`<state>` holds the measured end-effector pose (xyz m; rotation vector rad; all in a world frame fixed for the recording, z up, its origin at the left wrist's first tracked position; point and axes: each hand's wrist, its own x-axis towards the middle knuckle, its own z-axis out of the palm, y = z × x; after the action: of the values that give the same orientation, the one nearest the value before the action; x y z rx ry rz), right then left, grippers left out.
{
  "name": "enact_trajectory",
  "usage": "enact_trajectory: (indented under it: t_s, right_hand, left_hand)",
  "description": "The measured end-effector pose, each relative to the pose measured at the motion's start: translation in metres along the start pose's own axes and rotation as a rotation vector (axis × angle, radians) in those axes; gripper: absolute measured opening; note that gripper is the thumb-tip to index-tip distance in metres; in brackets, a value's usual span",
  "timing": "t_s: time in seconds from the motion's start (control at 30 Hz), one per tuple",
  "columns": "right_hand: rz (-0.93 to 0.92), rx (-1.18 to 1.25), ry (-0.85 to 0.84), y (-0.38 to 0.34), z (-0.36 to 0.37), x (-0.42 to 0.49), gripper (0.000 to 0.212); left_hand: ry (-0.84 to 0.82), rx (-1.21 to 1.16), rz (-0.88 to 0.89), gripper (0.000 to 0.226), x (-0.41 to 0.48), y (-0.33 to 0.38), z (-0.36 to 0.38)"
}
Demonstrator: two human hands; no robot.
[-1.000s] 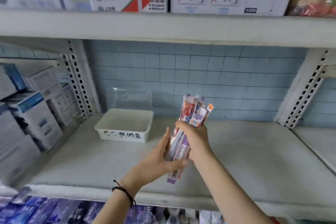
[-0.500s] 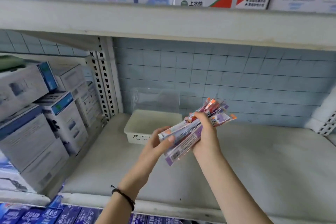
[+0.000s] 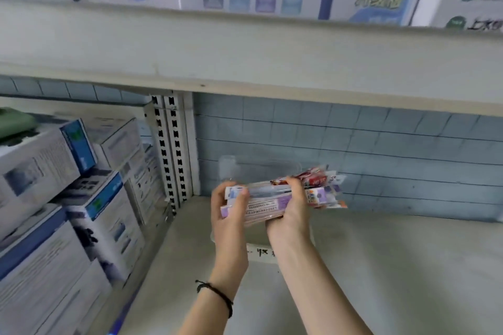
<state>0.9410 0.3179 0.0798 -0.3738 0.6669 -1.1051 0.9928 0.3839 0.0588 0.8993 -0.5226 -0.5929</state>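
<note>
A bundle of long flat packets [image 3: 268, 202], purple, white and red, lies level between both hands above a white plastic bin [image 3: 260, 251]. My left hand [image 3: 230, 221] grips the bundle's left end, thumb on top. My right hand [image 3: 290, 216] holds the bundle near its middle, fingers curled over the top edge. The packets' right ends fan out past my right hand. Most of the bin is hidden behind my hands; only its front wall with black writing and its clear lid [image 3: 258, 168] leaning on the back wall show.
The grey shelf board [image 3: 394, 266] stretches to the right of the bin. Stacked white and blue boxes [image 3: 68, 212] fill the bay on the left, beyond a slotted upright [image 3: 171, 149]. An upper shelf [image 3: 245, 54] with boxes overhangs close above.
The bundle has turned from upright to level and moved left and down over the bin. Both hands moved with it, and the view has swung left and closer to the shelf.
</note>
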Motion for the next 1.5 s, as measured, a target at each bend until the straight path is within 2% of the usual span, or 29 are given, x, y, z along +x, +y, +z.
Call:
enact_trajectory:
  t_s: [0.07,0.2,0.33,0.47,0.6,0.7,0.77,0.87,0.9,1.0,1.13,1.27,1.43,1.5]
  right_hand:
    - [-0.036,0.007,0.047,0.006,0.004,0.001,0.009]
    - [-0.058,0.074,0.094,0.014,0.009,-0.003,0.011]
    - [-0.107,0.089,0.110,0.025,0.006,-0.009,0.014]
    - [-0.152,0.084,0.077,0.028,0.004,-0.014,0.039]
    - [-0.210,0.045,0.022,0.031,0.003,-0.013,0.048]
    - [-0.206,0.009,-0.036,0.032,-0.003,-0.011,0.053]
    - [-0.216,0.013,-0.018,0.029,-0.009,-0.010,0.057]
    - [-0.283,0.026,0.060,0.017,-0.014,-0.008,0.091]
    - [-0.319,0.029,0.084,0.011,-0.019,-0.005,0.093]
    - [-0.384,-0.076,0.109,-0.007,-0.034,0.000,0.060]
    - [-0.349,-0.305,0.084,-0.012,-0.045,0.000,0.060]
    - [-0.440,-0.477,0.094,-0.010,-0.054,0.003,0.052]
    - [-0.542,-0.553,0.163,-0.004,-0.051,0.005,0.046]
    - [-0.568,-0.561,0.180,-0.003,-0.051,0.008,0.036]
  left_hand:
    - [-0.047,0.039,-0.038,0.022,0.011,-0.001,-0.010]
    - [-0.307,0.027,-0.171,0.042,0.022,0.004,-0.027]
    - [-0.274,0.014,-0.192,0.026,0.028,0.004,-0.033]
    - [-0.288,-0.016,-0.263,0.016,0.032,0.006,-0.036]
    - [-0.286,-0.056,-0.289,0.016,0.037,0.003,-0.038]
    - [-0.259,-0.009,-0.258,0.016,0.045,0.003,-0.039]
    - [-0.236,0.023,-0.249,0.015,0.052,0.004,-0.039]
    - [-0.216,0.048,-0.270,0.015,0.062,0.007,-0.042]
    - [-0.225,0.051,-0.281,0.016,0.064,0.008,-0.044]
    - [-0.262,0.075,-0.317,0.020,0.066,0.012,-0.050]
    - [-0.280,0.156,-0.300,0.027,0.064,0.010,-0.053]
    - [-0.352,0.244,-0.270,0.026,0.062,0.010,-0.057]
    - [-0.371,0.355,-0.155,0.016,0.065,0.005,-0.054]
    - [-0.359,0.388,-0.118,0.016,0.064,0.003,-0.052]
